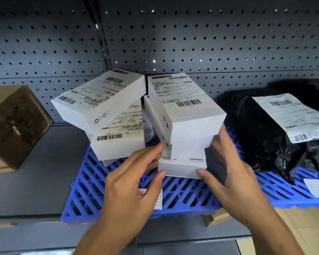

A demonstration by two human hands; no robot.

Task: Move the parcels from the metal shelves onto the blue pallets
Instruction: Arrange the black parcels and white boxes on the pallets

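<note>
The stack of white boxes [187, 115] is plain card, and the top box carries a wrinkled shipping label with barcodes. Its long axis runs away from the person, toward the back of the blue pallet [188, 197]. It stands over the pallet's middle. The left hand [134, 179] and right hand [234, 173] clasp the lower boxes from either side, thumbs at the near corners

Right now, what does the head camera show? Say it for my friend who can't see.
A person's left hand and right hand hold a stack of white boxes over a blue pallet. A messier pile of white boxes sits beside it on the left, a black bag parcel on the right, and a brown cardboard box farther left.
</note>
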